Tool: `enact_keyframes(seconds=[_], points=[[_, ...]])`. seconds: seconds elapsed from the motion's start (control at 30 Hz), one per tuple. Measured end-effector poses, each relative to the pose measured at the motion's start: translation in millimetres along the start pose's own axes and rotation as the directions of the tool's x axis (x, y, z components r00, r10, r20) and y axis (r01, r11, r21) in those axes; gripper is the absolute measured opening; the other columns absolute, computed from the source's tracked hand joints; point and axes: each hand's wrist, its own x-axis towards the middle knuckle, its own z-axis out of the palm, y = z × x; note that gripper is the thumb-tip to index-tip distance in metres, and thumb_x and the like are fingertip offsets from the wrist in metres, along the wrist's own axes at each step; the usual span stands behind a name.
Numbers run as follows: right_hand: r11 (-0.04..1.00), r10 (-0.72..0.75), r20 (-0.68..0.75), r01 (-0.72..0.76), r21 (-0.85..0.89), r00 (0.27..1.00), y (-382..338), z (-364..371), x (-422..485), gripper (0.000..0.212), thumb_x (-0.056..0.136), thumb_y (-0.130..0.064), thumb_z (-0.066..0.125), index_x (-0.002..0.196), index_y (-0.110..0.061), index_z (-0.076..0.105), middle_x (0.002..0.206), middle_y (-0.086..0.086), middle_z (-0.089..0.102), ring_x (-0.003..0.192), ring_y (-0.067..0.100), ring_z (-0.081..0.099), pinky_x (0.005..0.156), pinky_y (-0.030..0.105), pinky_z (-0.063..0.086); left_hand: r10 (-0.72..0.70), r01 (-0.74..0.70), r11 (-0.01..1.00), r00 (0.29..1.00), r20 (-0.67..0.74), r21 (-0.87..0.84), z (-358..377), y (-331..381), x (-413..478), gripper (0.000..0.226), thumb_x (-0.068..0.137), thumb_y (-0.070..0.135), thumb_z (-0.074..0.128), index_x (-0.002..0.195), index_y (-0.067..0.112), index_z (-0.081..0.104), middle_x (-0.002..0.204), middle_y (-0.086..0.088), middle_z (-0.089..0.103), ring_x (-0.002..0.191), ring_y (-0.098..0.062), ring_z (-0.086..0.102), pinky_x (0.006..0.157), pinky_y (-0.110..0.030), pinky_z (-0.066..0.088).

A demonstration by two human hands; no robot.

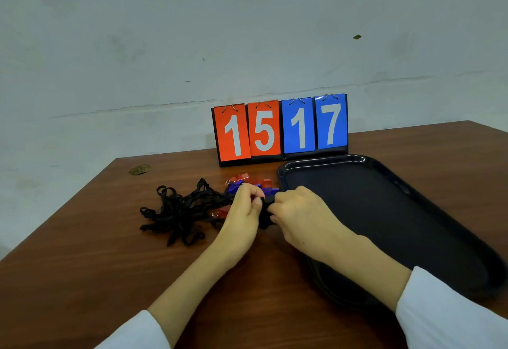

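Black lanyards (178,212) are lying tangled on the wooden table (82,266), likely waiting to be sorted, with red and blue whistles (242,177) sitting just behind them. The left hand (242,211) is pinching a strap (264,218), fingers curled and wrist low. The right hand (299,219) is gripping the strap's other side, seemingly bundling it. The tray (384,211) is waiting just right of them.

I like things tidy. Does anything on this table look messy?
Yes. The black straps lie in a tangled heap on the table, red and blue whistles mixed in. The left hand and right hand pinch one strap.
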Motion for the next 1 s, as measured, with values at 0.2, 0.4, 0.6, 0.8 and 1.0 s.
enact_keyframes(seconds=[0.2,0.4,0.6,0.8,1.0], points=[[0.874,0.384,0.044,-0.378,0.304,0.922,14.6,-13.9,2.4,0.020,0.087,-0.033,0.059,0.100,-0.024,0.071,0.093,-0.006,0.068,0.086,0.011,0.062,0.079,0.028,0.051,-0.046,0.041,0.998,0.990,-0.131,-0.039,-2.4,-1.1,5.4,0.018,0.096,0.022,0.046,0.114,0.024,0.046,0.103,0.009,0.052,0.095,0.000,0.051,0.077,-0.008,0.041],[0.532,0.766,0.133,-0.737,0.418,0.629,94.4,-3.4,26.8,0.015,0.083,-0.024,0.064,0.089,-0.012,0.072,0.079,0.003,0.069,0.066,0.014,0.061,0.057,0.025,0.047,0.089,-0.024,0.931,0.982,-0.163,0.364,-5.3,-16.6,6.3,0.030,0.093,0.017,0.052,0.123,0.019,0.051,0.118,0.007,0.051,0.112,-0.006,0.045,0.097,-0.023,0.038],[0.428,0.800,0.239,-0.803,0.414,0.550,114.6,25.8,40.8,0.018,0.082,-0.023,0.068,0.090,-0.008,0.070,0.082,0.006,0.069,0.076,0.020,0.065,0.072,0.034,0.054,0.162,-0.083,0.874,0.979,-0.126,0.478,-1.6,-25.2,7.3,0.020,0.092,0.019,0.052,0.112,0.021,0.057,0.112,0.009,0.051,0.109,-0.007,0.044,0.092,-0.022,0.033],[0.474,0.778,0.246,-0.797,0.374,0.578,110.8,35.3,47.0,0.021,0.082,-0.031,0.066,0.089,-0.012,0.070,0.085,0.004,0.069,0.075,0.016,0.064,0.064,0.028,0.050,0.126,-0.015,0.856,0.975,-0.181,0.516,-3.4,-30.2,9.1,0.014,0.090,0.020,0.056,0.103,0.021,0.061,0.107,0.008,0.052,0.107,-0.011,0.045,0.088,-0.022,0.029],[0.591,0.734,0.229,-0.767,0.250,0.640,110.0,30.9,46.0,0.028,0.081,-0.036,0.064,0.087,-0.009,0.066,0.076,0.004,0.065,0.070,0.016,0.063,0.056,0.024,0.047,0.091,-0.005,0.813,0.989,-0.117,0.583,-1.0,-30.0,7.9,0.027,0.089,0.040,0.055,0.112,0.027,0.057,0.113,0.012,0.051,0.114,-0.008,0.039,0.095,-0.025,0.025]])
